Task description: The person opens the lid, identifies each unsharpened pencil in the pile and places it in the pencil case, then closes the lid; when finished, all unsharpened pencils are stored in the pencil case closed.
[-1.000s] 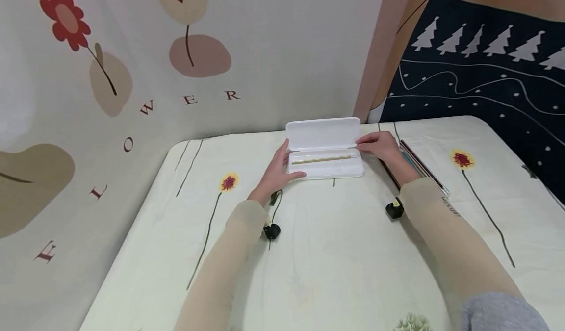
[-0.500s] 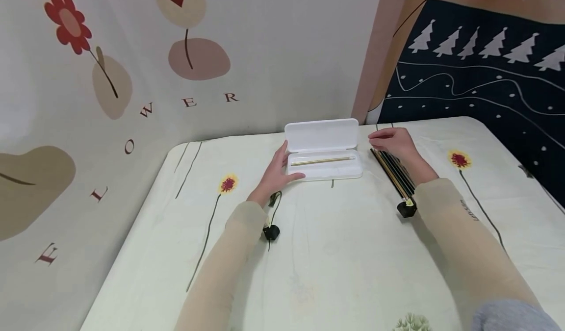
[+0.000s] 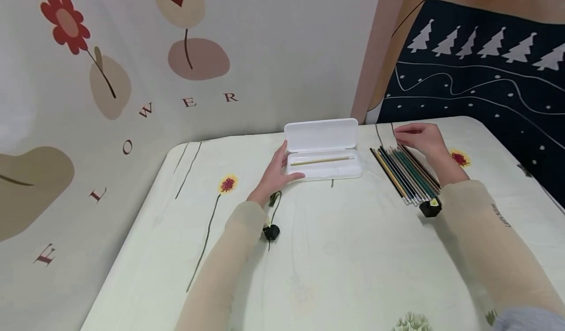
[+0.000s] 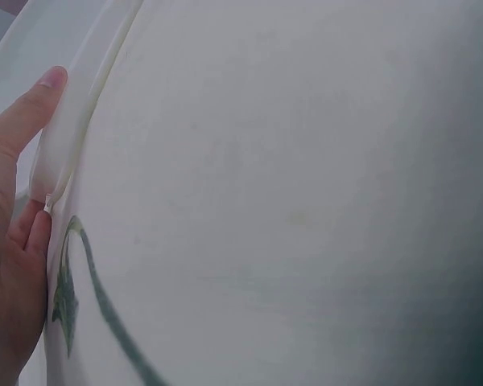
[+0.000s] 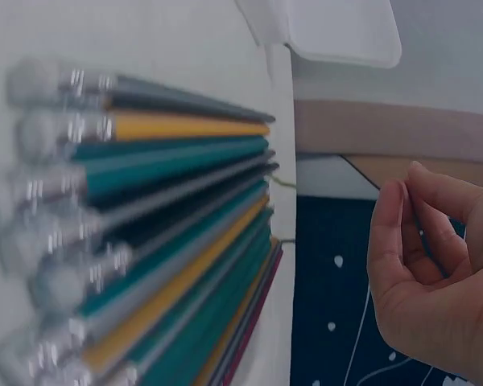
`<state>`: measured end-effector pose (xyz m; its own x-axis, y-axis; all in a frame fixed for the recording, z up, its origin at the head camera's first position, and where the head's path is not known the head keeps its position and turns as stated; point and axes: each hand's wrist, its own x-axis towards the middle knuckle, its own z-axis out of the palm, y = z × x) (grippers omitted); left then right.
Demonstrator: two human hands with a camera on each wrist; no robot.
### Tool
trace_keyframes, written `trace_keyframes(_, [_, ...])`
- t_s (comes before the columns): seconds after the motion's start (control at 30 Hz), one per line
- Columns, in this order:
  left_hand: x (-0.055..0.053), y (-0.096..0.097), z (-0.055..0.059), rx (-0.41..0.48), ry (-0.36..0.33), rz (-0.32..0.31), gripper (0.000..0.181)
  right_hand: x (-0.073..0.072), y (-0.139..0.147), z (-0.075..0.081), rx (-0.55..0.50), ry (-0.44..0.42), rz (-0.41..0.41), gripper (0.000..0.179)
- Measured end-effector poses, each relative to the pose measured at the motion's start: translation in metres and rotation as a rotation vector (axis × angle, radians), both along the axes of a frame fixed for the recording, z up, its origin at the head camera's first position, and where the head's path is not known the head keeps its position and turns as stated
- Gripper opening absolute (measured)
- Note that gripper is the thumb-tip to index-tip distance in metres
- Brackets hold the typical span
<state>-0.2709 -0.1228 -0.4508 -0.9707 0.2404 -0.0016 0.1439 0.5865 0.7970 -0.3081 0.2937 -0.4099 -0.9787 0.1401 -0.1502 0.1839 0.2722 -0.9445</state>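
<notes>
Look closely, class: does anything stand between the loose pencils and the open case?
Nothing visible does: only tablecloth lies between the pencils and the case, whose lid stands open. The left hand grips the case's opposite end.

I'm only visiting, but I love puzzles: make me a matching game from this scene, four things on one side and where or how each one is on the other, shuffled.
Column one
1. Pencil case
2. Lone gold-coloured pencil
3. Row of pencils
4. Left hand

Column two
A. side by side on the flower-print cloth
B. gripping the left end of the case
C. white and standing open
D. lying inside the case

Right pairs: 1-C, 2-D, 3-A, 4-B
</notes>
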Motion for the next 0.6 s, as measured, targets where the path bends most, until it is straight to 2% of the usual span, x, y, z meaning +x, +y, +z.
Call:
trace_keyframes(0.13, [0.0, 0.0, -0.001, 0.0, 0.008, -0.003, 0.114, -0.01, 0.03, -0.019, 0.028, 0.032, -0.032, 0.032])
trace_keyframes(0.27, [-0.002, 0.0, -0.001, -0.005, 0.013, -0.002, 0.114, -0.005, 0.052, -0.026, 0.024, 0.049, -0.04, 0.032])
trace_keyframes(0.33, [-0.002, 0.0, -0.001, -0.011, 0.01, 0.002, 0.115, 0.004, 0.059, -0.024, 0.008, 0.052, -0.043, 0.028])
trace_keyframes(0.43, [-0.003, 0.0, -0.002, -0.011, 0.005, 0.005, 0.115, 0.028, 0.059, -0.006, 0.053, 0.033, -0.02, 0.032])
trace_keyframes(0.57, [-0.002, 0.0, -0.002, -0.009, -0.001, 0.006, 0.115, 0.059, 0.057, 0.02, 0.115, -0.006, 0.026, 0.016])
trace_keyframes(0.6, [-0.002, 0.0, -0.001, -0.009, -0.002, 0.005, 0.115, 0.063, 0.061, 0.02, 0.099, -0.007, 0.042, 0.011])
